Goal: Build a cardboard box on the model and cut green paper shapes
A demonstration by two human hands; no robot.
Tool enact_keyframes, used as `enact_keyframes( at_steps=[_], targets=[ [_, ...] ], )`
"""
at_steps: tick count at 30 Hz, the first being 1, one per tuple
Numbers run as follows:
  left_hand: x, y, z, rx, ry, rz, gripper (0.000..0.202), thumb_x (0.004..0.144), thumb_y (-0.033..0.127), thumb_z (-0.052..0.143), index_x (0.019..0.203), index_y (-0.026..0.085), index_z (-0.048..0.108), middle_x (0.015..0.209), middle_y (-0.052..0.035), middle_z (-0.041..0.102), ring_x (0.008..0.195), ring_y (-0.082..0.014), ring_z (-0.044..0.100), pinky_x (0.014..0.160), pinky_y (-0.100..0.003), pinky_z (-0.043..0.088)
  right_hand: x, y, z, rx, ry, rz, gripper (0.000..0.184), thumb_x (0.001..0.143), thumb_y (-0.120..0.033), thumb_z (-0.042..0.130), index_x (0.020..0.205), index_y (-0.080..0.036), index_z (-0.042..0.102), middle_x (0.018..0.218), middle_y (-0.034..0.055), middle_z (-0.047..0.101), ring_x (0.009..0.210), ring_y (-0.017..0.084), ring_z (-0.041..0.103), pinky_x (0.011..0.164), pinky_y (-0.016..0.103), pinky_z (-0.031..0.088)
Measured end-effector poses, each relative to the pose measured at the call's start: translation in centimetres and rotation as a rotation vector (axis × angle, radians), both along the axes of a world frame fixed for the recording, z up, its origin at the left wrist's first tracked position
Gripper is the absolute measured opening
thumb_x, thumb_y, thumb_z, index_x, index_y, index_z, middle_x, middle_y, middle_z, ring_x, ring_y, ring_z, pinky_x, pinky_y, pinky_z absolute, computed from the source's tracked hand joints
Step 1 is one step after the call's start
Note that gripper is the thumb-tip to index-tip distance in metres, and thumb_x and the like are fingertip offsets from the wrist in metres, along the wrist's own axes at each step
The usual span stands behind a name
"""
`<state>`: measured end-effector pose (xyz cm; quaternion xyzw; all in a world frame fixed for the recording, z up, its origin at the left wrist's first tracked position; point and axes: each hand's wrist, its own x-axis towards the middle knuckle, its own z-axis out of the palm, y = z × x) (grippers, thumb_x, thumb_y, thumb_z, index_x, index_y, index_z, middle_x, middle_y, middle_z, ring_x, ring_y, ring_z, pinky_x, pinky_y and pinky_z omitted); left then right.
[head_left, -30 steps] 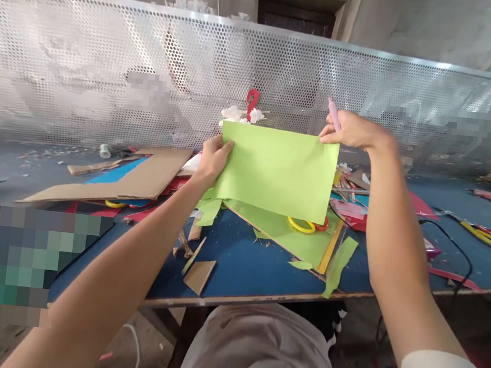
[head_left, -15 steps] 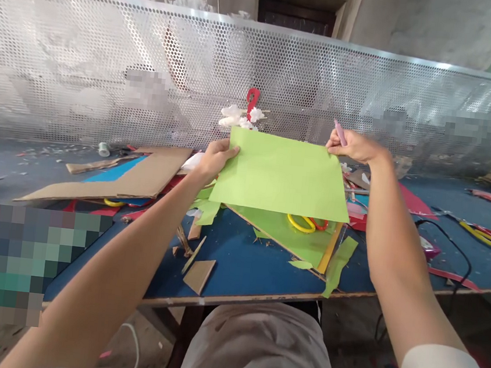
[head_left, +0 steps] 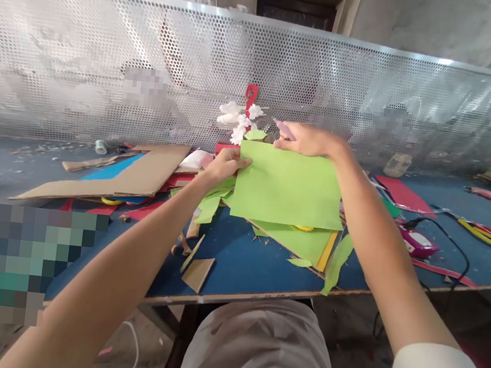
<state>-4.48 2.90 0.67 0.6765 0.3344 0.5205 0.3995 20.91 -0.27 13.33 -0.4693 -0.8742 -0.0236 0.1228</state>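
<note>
A light green sheet of paper (head_left: 289,188) is held up above the table. My left hand (head_left: 226,164) pinches its left edge near the upper corner, thumb on the near face. At the middle of the top edge is my right hand (head_left: 309,139), closed around a slim pink pen (head_left: 285,130) that is partly blurred. Whether its fingers also grip the paper is hard to make out. Beneath the sheet lies a green-covered board (head_left: 305,243) with a yellow strip (head_left: 327,251) along its right side. Green paper scraps (head_left: 211,201) lie left of the sheet.
White flowers with a red stem (head_left: 244,116) stand behind the sheet, before a perforated metal screen (head_left: 110,47). Cardboard (head_left: 150,174) lies left; a purple device (head_left: 421,243) with a black cable and yellow-handled pliers (head_left: 486,233) are right. A cardboard scrap (head_left: 198,274) sits near the front edge.
My right hand has moved left from the sheet's top right corner to the middle of its top edge, with the pen. The sheet and my left hand have shifted slightly right and down.
</note>
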Motion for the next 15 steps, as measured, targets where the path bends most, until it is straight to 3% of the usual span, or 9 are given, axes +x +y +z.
enact_keyframes(
  at_steps=[3,7,10,15],
  targets=[
    [0.0,0.1,0.1,-0.015,0.044,-0.025,0.042,0.074,0.05,0.09,0.099,0.018,0.077,0.083,-0.012,0.08,0.072,-0.0274,0.076,0.064,-0.04,0.065,-1.1,-0.8,0.1,0.052,-0.058,0.036,0.027,0.092,-0.032,0.074,0.113,-0.019,0.061,0.119,0.0126,0.075,0.1,0.028,0.068,0.079,0.034,0.046],
    [-0.9,-0.1,0.7,0.011,0.245,-0.063,0.042,0.078,0.058,0.085,0.088,0.018,0.075,0.08,-0.011,0.076,0.061,-0.0203,0.068,0.054,-0.032,0.054,-1.3,-1.1,0.1,0.04,-0.12,0.054,0.013,0.092,-0.014,0.065,0.102,-0.02,0.059,0.107,0.0098,0.075,0.091,0.023,0.066,0.073,0.031,0.041],
    [-1.7,0.1,1.0,0.06,0.381,-0.043,0.047,0.079,0.064,0.082,0.08,0.018,0.071,0.077,-0.0092,0.073,0.057,-0.017,0.063,0.052,-0.03,0.048,-0.9,-0.5,-0.1,0.023,-0.182,0.029,0.011,0.093,-0.012,0.064,0.099,-0.02,0.058,0.103,0.0093,0.074,0.086,0.022,0.065,0.07,0.031,0.038],
    [-1.7,0.9,0.7,0.209,0.414,0.137,0.046,0.081,0.065,0.079,0.081,0.02,0.07,0.079,-0.0078,0.074,0.064,-0.0182,0.064,0.058,-0.03,0.05,0.0,1.2,-0.8,0.088,-0.25,0.011,0.007,0.095,-0.015,0.062,0.098,-0.02,0.058,0.099,0.0094,0.072,0.082,0.022,0.063,0.068,0.032,0.036]
  ],
)
